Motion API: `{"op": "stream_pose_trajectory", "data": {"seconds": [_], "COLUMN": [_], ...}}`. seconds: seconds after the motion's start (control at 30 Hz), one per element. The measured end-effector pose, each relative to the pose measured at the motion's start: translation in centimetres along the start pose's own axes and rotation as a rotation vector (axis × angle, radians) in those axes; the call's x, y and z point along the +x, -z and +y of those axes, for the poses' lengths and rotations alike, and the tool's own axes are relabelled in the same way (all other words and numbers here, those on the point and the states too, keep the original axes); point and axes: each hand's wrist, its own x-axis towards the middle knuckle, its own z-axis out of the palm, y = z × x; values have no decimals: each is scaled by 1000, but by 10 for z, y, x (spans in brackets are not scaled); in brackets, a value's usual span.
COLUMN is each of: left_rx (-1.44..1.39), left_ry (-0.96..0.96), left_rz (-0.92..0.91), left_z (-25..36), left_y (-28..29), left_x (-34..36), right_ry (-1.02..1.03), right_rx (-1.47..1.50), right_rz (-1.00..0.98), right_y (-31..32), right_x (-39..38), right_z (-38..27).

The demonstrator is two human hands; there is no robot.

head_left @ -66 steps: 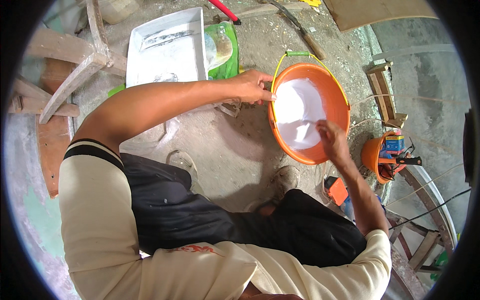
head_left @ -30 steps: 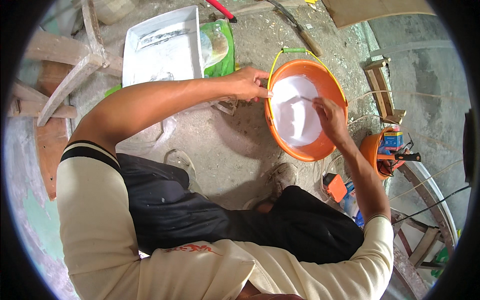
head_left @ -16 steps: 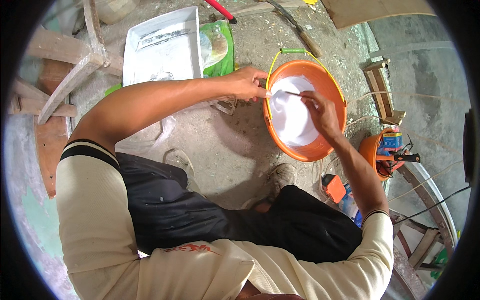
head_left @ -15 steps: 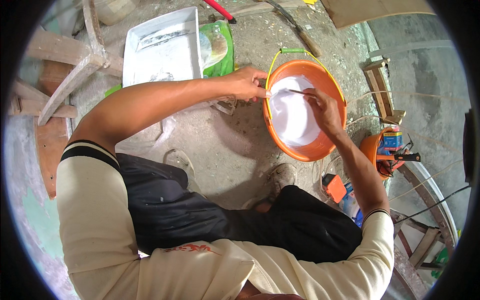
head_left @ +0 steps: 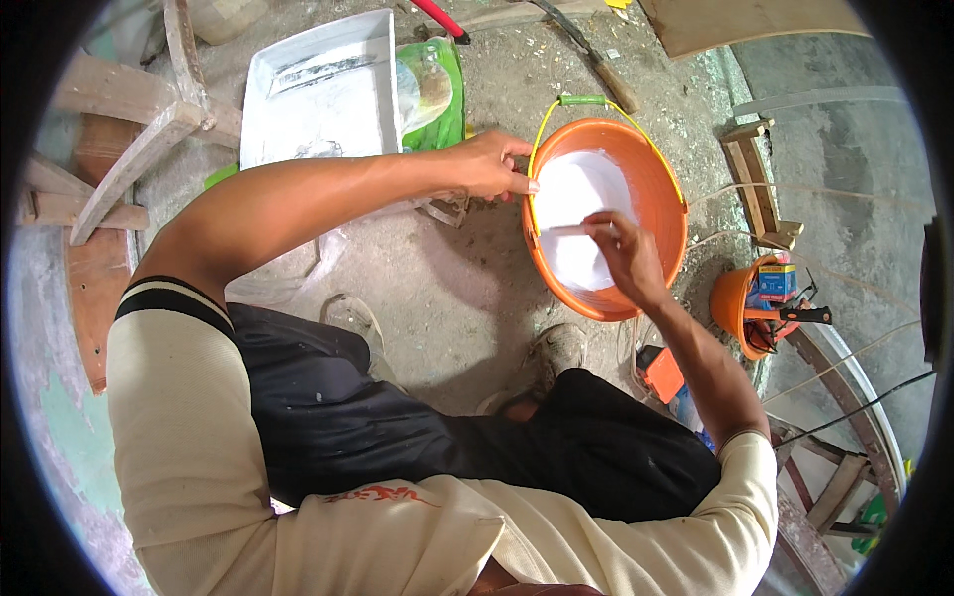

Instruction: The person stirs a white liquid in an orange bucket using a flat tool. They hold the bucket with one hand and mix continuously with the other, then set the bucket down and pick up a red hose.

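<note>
An orange bucket stands on the floor in front of me, with white liquid that looks like paint inside. Its yellow wire handle with a green grip leans toward the far side. My left hand grips the bucket's left rim, thumb and fingers pinched at the edge. Over the paint, my right hand is closed on a thin stick, which points left across the bucket. Whether the stick's tip is dipped in the paint is hard to make out.
A white paint tray sits beside a green bag at far left. A wooden-handled tool lies beyond the bucket. To the right are a small orange bucket of tools, an orange-and-black object and cables. Wooden frames stand left.
My right hand has moved nearer to me and slightly left inside the bucket, carrying the stick across the paint. My left hand stays at the rim.
</note>
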Motion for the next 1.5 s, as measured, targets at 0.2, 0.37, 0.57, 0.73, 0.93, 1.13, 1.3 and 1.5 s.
{"op": "stream_pose_trajectory", "data": {"seconds": [0.2,0.37,0.57,0.73,0.93,1.13,1.3,1.5], "left_rx": [-2,7,58,15,5,8,23,-6], "left_ry": [26,10,26,33,35,19,29,20], "left_rz": [20,2,-59,-14,10,-4,5,-11], "left_z": [2,-4,4,6,1,-1,0,2], "left_y": [0,0,3,2,1,0,0,1], "left_x": [0,2,-3,-3,-1,1,0,0], "right_ry": [223,305,269,193,305,209,150,289], "right_rx": [49,-270,-133,0,-137,-169,-18,-7], "right_rz": [174,188,45,74,203,104,-7,133], "right_y": [21,28,-1,-4,34,26,-4,7], "right_x": [63,17,-39,12,50,-25,-36,36], "right_z": [36,53,26,19,51,50,18,34]}}
